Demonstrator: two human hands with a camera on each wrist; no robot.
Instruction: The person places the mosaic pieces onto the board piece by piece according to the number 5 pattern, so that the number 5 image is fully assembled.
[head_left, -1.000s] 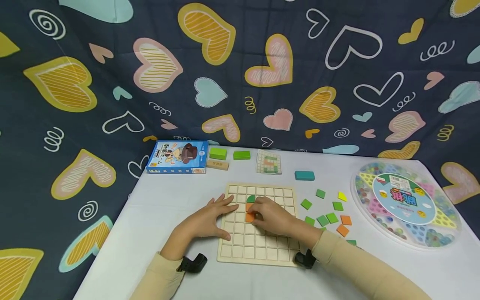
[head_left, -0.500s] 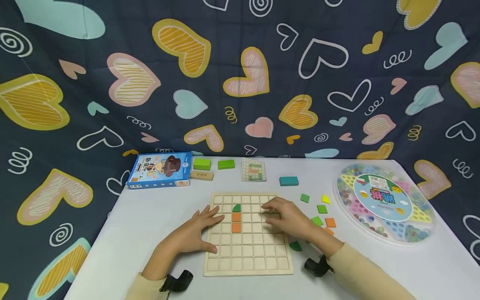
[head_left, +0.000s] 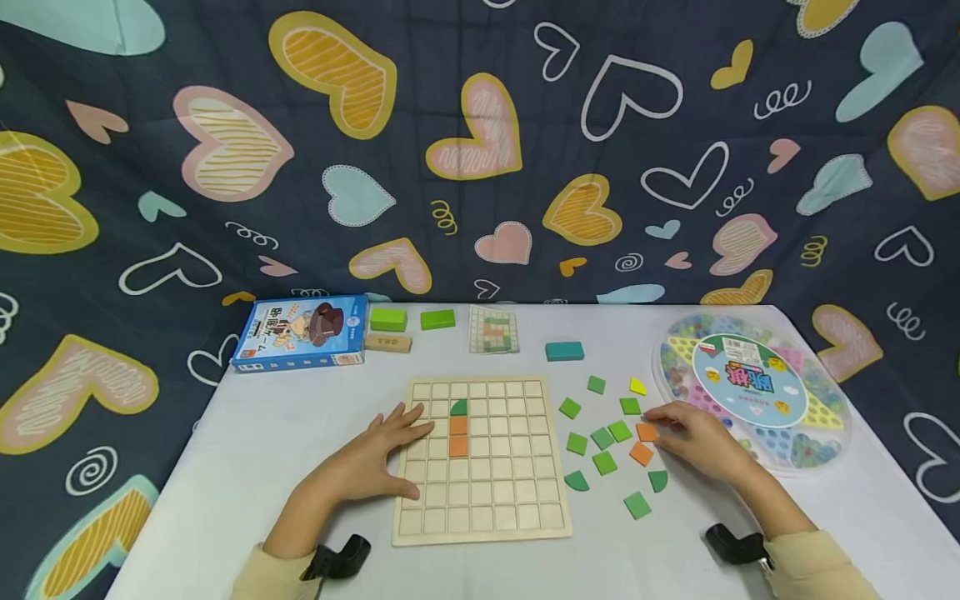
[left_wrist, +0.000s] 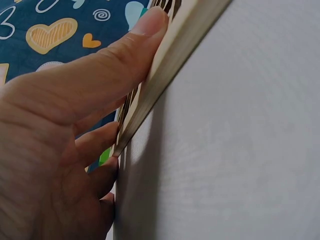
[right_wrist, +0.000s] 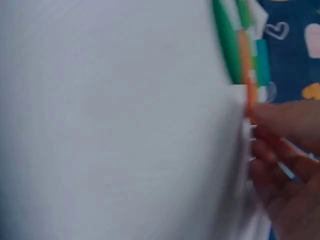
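A wooden grid board (head_left: 487, 510) lies on the white table (head_left: 285, 433). It holds a green quarter-round tile (head_left: 458, 407) above two orange tiles (head_left: 458, 436). My left hand (head_left: 378, 454) rests flat on the board's left edge, fingers straight. In the left wrist view its thumb (left_wrist: 90, 80) presses along the board's side (left_wrist: 167, 62). My right hand (head_left: 690, 437) is to the right of the board among loose tiles. Its fingertips touch the right edge of an orange tile (head_left: 645, 432) that lies flat. The right wrist view is blurred; fingers (right_wrist: 285, 150) meet an orange tile edge (right_wrist: 246, 75) there.
Loose green tiles (head_left: 602, 437), another orange tile (head_left: 641, 453) and a yellow one (head_left: 638, 387) lie right of the board. A round marble game tray (head_left: 753, 400) sits far right. Behind the board are a blue card box (head_left: 300, 333), green blocks (head_left: 387, 319), a pattern card (head_left: 493, 328) and a teal block (head_left: 564, 351).
My right hand left the board, where it set the second orange tile, and moved right to the loose tiles. The left hand stayed on the board's edge. The head camera shifted.
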